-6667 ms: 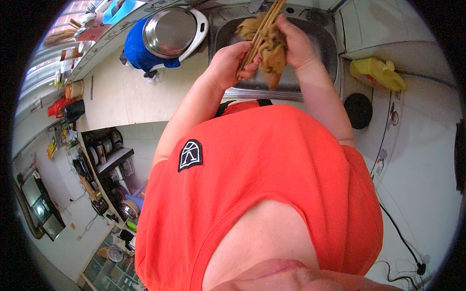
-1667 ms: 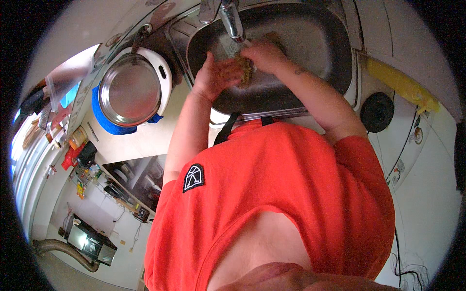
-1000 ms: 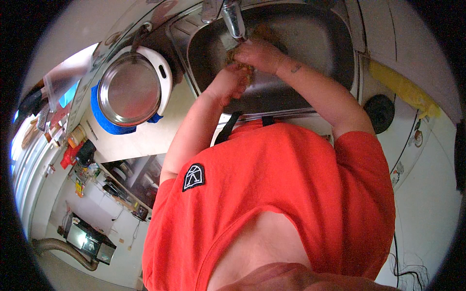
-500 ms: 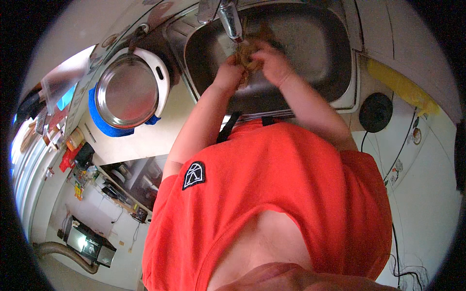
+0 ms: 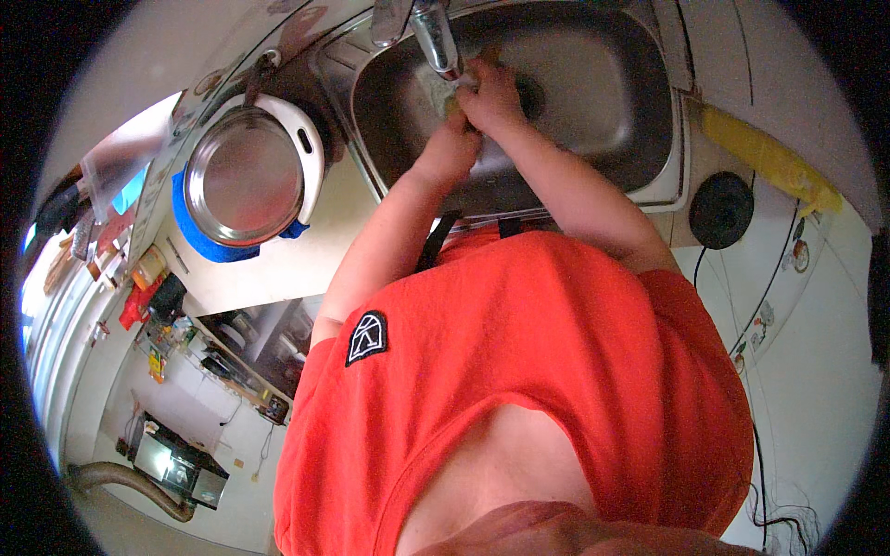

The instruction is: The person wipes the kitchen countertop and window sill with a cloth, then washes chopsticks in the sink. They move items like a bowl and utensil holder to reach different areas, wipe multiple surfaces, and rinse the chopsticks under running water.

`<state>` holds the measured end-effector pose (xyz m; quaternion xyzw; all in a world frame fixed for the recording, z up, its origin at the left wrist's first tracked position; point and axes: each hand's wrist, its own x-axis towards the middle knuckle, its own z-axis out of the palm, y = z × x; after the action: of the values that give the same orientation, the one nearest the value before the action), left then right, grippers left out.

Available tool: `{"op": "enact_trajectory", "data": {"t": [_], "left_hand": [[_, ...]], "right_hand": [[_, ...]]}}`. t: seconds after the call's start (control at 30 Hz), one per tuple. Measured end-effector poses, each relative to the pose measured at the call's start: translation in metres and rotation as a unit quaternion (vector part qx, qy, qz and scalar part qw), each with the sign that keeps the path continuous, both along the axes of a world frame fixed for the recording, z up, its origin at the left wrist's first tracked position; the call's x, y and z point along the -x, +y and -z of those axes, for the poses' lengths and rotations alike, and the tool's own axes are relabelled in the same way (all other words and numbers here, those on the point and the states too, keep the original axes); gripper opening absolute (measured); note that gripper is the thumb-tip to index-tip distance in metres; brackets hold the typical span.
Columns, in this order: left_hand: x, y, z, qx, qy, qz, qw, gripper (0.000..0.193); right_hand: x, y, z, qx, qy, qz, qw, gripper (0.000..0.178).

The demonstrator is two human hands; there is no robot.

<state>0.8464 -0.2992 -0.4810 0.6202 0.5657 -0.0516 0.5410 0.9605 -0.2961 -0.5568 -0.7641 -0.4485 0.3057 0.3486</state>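
Both hands are close together in the metal sink [image 5: 593,102], right below the chrome tap [image 5: 436,42]. My left hand [image 5: 451,148] is closed, its fingertips on a limp yellowish-brown cloth-like thing [image 5: 452,106]. Just beyond it, my right hand [image 5: 493,97] is curled over the same spot, and more of that yellowish-brown stuff shows past its fingers. Most of what they grip is hidden, so I cannot tell its exact kind. A pale greenish patch, perhaps water or suds, lies beside my fingers under the spout. The round drain shows dark beside my right hand.
Left of the sink, a round steel pan or lid [image 5: 246,181] rests on a white piece with a handle slot and a blue cloth [image 5: 218,243], on the counter. To the right are a black round object [image 5: 720,210] with a cord and a yellow strip [image 5: 765,153].
My right hand has moved left, closer to my left hand under the tap. The yellowish-brown thing, spread between the hands before, is now mostly covered by them.
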Motion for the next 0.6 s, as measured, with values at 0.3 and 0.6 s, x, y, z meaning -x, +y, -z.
{"op": "enact_trajectory", "data": {"t": [0.3, 0.6], "left_hand": [[0.002, -0.001, -0.05, 0.146, -0.062, -0.094, 0.983, 0.026], [0.001, -0.016, 0.025, 0.255, -0.15, -0.213, 0.931, 0.018]], "right_hand": [[-0.088, 0.029, 0.039, 0.097, 0.464, 0.24, 0.847, 0.038], [0.0, -0.026, 0.004, 0.098, 0.472, 0.048, 0.875, 0.022]]}}
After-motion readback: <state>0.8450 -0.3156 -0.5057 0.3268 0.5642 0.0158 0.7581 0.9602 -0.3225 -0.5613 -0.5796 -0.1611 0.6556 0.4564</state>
